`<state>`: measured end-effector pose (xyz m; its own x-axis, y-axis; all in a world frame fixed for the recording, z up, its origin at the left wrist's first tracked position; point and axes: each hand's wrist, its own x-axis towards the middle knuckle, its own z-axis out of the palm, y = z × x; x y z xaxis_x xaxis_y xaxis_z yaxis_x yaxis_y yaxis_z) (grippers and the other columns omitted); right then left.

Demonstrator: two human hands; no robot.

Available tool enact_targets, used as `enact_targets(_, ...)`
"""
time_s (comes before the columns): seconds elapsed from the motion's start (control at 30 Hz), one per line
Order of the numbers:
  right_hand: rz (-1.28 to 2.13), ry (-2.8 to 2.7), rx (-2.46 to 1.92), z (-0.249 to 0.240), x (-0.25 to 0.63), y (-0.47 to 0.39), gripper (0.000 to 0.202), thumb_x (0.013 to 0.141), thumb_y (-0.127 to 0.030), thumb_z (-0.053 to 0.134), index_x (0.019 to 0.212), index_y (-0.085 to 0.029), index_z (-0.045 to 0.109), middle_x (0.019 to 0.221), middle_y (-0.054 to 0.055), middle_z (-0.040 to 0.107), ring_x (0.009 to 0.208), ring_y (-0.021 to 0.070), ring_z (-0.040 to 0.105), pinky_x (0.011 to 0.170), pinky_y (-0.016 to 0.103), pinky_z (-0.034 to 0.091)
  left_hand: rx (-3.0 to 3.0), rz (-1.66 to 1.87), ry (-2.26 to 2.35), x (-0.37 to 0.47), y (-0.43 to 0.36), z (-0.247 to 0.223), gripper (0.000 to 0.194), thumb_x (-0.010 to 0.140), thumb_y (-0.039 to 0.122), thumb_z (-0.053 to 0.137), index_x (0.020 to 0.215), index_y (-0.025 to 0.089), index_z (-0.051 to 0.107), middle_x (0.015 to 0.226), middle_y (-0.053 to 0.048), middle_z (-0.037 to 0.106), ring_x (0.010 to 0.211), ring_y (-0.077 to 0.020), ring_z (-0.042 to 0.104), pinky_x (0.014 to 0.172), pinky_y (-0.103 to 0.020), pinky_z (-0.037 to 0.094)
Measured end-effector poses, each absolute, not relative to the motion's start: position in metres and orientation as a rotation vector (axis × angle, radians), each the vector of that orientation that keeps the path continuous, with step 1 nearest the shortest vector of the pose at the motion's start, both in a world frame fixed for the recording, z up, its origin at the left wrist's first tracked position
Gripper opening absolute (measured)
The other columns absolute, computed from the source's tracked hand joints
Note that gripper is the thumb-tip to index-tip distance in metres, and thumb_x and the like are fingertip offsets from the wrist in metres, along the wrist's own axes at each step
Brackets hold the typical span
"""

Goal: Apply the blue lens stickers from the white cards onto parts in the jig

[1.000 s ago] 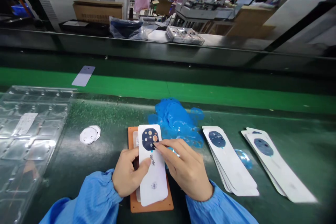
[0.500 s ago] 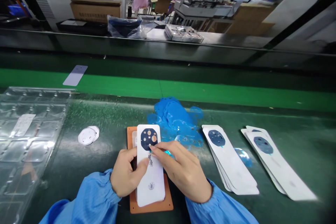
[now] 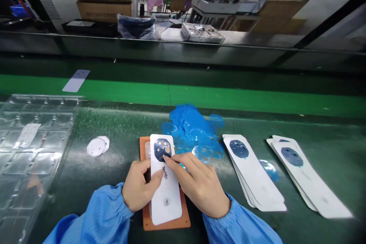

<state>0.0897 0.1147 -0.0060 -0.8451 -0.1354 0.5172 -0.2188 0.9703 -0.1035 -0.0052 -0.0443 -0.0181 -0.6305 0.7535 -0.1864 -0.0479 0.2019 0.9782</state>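
Observation:
My left hand (image 3: 140, 186) grips a white phone back cover (image 3: 167, 213) by its left edge, thumb lying on the printed face. The cover lies over an orange-brown fixture plate (image 3: 183, 219). Near its top is a dark, shiny camera disc (image 3: 162, 147) with several holes. My right hand (image 3: 201, 183) reaches in from the right, its thumb and index finger pinched at the disc's lower edge. Whatever is between those fingertips is too small to make out. A heap of blue film pieces (image 3: 190, 126) lies just behind the cover.
Two stacks of white covers, a nearer stack (image 3: 257, 183) and a farther stack (image 3: 311, 187), lie to the right. At left are white round pieces (image 3: 97, 146) and a clear plastic tray (image 3: 37, 160). A flat pale panel (image 3: 76, 81) rests on the green belt (image 3: 128, 89).
My fingertips stay at the disc's lower edge, and the disc now looks shinier. The pale panel and the belt's seam have shifted left. The view has moved slightly.

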Motion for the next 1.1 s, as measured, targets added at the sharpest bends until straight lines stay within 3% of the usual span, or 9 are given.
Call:
enact_targets(0.23,0.11,-2.582,0.253,-0.0047,0.0882,0.1082,0.023,0.097,-0.009,0.047,0.111,-0.008,0.065,0.09,0.011,0.066,0.081,0.0195,0.057,0.06,0.029,0.045,0.674,1.463,1.855,-0.0054,-0.0431,-0.0201,0.032,0.085,0.041,0.051,0.073,0.012,0.058,0.06,-0.001,0.049,0.054,-0.0108,0.04,0.051,-0.024,0.033)
enact_targets(0.53,0.098,-2.639,0.181,-0.0079,0.0877,0.1126,0.031,0.1,-0.012,0.041,0.125,-0.007,0.06,0.097,0.011,0.065,0.083,0.0195,0.055,0.056,0.03,0.042,0.638,1.473,1.83,-0.0037,-0.0447,-0.0184,0.031,0.084,0.04,0.052,0.078,0.011,0.062,0.067,-0.006,0.06,0.057,-0.014,0.049,0.055,-0.025,0.039)
enact_targets(0.8,0.006,-2.622,0.226,-0.01,0.0852,0.1107,0.026,0.097,-0.008,0.045,0.115,-0.003,0.062,0.089,0.012,0.063,0.077,0.0193,0.054,0.058,0.031,0.041,0.621,1.449,1.808,-0.003,-0.0438,-0.0187,0.031,0.081,0.041,0.053,0.076,0.011,0.058,0.066,-0.005,0.057,0.057,-0.0131,0.047,0.054,-0.025,0.038)
enact_targets(0.93,0.113,-2.631,0.179,-0.0089,0.0862,0.1138,0.031,0.101,-0.01,0.035,0.114,-0.009,0.064,0.095,0.009,0.065,0.082,0.0175,0.056,0.057,0.029,0.041,0.622,1.448,1.791,-0.0029,-0.0442,-0.0174,0.033,0.081,0.042,0.052,0.077,0.01,0.06,0.067,-0.005,0.058,0.058,-0.0133,0.047,0.054,-0.025,0.038)
enact_targets(1.1,0.198,-2.642,0.202,-0.0081,0.0873,0.1169,0.026,0.102,-0.017,0.044,0.118,-0.011,0.062,0.101,0.01,0.065,0.088,0.019,0.058,0.059,0.029,0.043,0.553,1.481,1.759,-0.0058,-0.0425,-0.0154,0.036,0.078,0.045,0.055,0.079,0.009,0.062,0.069,-0.007,0.06,0.059,-0.0146,0.05,0.055,-0.026,0.041)
